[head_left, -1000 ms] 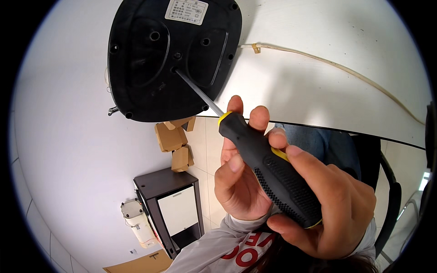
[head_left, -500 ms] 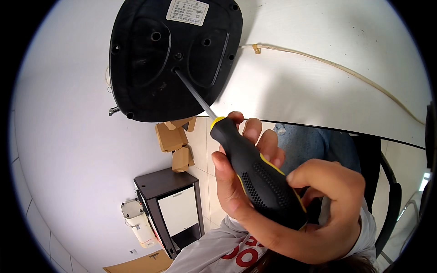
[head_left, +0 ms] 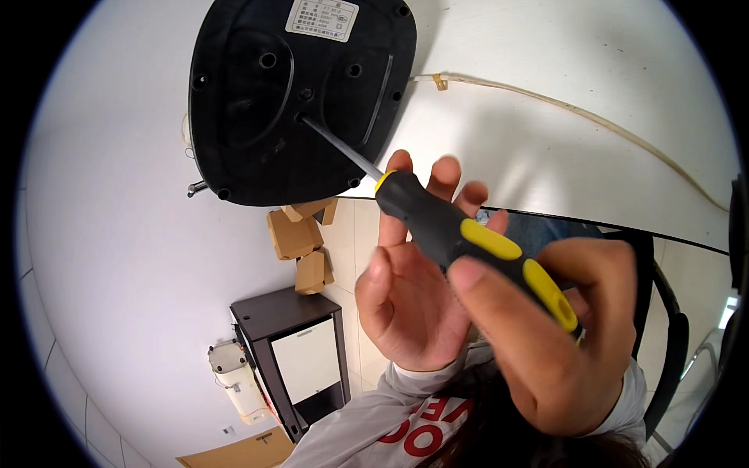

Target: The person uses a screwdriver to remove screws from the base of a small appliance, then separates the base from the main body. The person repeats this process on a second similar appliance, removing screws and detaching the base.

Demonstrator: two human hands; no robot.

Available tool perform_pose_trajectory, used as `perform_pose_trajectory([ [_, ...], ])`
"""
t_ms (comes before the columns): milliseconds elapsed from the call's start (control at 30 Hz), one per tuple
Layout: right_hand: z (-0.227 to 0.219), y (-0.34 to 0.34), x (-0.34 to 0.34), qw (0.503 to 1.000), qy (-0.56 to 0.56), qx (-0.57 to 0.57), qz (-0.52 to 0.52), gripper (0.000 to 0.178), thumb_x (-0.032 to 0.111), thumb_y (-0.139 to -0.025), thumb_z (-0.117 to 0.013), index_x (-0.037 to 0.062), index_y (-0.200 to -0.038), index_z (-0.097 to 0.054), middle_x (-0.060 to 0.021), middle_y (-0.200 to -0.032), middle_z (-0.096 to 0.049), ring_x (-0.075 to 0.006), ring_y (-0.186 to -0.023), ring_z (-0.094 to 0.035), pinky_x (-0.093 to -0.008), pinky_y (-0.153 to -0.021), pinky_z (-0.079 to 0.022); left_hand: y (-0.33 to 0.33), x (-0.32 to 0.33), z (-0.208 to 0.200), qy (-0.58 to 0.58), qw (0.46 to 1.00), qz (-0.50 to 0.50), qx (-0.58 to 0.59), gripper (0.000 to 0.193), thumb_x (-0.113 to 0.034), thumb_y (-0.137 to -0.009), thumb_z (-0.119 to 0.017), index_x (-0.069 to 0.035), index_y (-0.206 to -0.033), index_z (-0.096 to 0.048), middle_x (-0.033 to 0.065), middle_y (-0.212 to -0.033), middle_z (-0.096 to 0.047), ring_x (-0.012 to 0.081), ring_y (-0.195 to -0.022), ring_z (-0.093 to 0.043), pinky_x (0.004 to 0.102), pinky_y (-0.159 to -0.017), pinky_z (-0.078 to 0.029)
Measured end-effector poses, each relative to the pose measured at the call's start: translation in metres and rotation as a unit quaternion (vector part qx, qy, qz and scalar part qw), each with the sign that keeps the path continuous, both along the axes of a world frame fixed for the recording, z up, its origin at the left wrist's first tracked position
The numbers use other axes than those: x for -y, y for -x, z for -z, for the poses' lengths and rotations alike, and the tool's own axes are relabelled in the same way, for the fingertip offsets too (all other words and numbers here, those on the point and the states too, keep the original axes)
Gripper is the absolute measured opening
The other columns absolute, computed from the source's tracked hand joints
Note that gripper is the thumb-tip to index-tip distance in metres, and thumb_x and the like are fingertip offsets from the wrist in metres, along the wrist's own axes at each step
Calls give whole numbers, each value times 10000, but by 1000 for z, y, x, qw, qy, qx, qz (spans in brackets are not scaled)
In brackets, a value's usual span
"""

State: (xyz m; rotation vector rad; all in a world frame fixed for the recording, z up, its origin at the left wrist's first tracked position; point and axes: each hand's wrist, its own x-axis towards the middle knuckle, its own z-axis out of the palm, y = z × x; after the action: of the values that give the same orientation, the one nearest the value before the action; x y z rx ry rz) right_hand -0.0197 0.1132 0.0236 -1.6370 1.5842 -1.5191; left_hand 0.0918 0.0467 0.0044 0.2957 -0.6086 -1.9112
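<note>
A black rounded plastic base (head_left: 257, 148) of an appliance stands at the upper left. Its underside, with a pale label and several holes, faces me. The shaft of a screwdriver (head_left: 491, 238) with a black and yellow handle enters a hole near the base's middle; its tip is hidden inside. My right hand (head_left: 562, 335) grips the back of the handle, thumb along its side and fingers curled around. Below and behind the handle, my left hand (head_left: 417, 304) is turned palm up with its fingers spread. Whether the handle touches its fingers, I cannot tell.
A white table (head_left: 530, 148) carries a pale cable (head_left: 577, 113) with a tan tape tab. Beyond its front edge are cardboard boxes (head_left: 292, 234) on the floor, a dark cabinet (head_left: 289, 312) with a white door, and a black chair arm (head_left: 675, 351) at right.
The screwdriver handle has rolled, bringing its yellow panels to face up, and sits slightly higher and farther right. My left fingers have spread wider. The base has barely moved.
</note>
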Motion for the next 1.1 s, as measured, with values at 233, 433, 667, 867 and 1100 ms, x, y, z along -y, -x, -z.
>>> perform_pose_trajectory([
  [233,-19,-3,-1,999,-38,27,-9,318,126,-591,-789,194,-878,-672,-55,-956,-407,-150,-801,-448,-214,-577,-351,-7,6,-2,-46,998,40,22,529,-408,-876,-529,-124,-1301,-392,-35,-996,-530,144,-872,-474,323,-839,-423],
  [433,-3,5,3,996,22,84,-23,615,373,-621,-792,32,-1074,-553,-93,-942,-494,-151,-760,-491,-248,-580,-408,-3,5,-4,-28,993,42,-108,458,-195,-942,-413,-126,-1346,-208,83,-1201,-457,253,-1043,-515,405,-960,-428],
  [667,-1,3,0,994,2,27,-101,745,406,-623,-795,-48,-1123,-479,-99,-900,-547,-124,-525,-517,-213,-404,-353,-18,26,22,55,981,109,-150,532,-168,-901,-436,-117,-1365,-181,110,-1390,-309,282,-1160,-456,476,-1059,-265],
  [867,-4,0,22,970,73,211,-94,238,148,-703,-736,-7,-797,-581,-147,-791,-570,-144,-670,-587,-208,-563,-443,-5,4,-7,28,999,24,6,709,-442,-846,-554,-26,-1321,-229,130,-1128,-452,255,-943,-506,371,-806,-466],
  [1100,-17,-20,7,926,15,349,-142,309,103,-725,-695,-19,-951,-524,-204,-990,-525,-258,-800,-603,-242,-594,-478,-13,-7,-20,-45,997,-4,-68,565,-239,-857,-594,-48,-1258,-244,116,-1036,-507,259,-882,-534,307,-767,-504],
])
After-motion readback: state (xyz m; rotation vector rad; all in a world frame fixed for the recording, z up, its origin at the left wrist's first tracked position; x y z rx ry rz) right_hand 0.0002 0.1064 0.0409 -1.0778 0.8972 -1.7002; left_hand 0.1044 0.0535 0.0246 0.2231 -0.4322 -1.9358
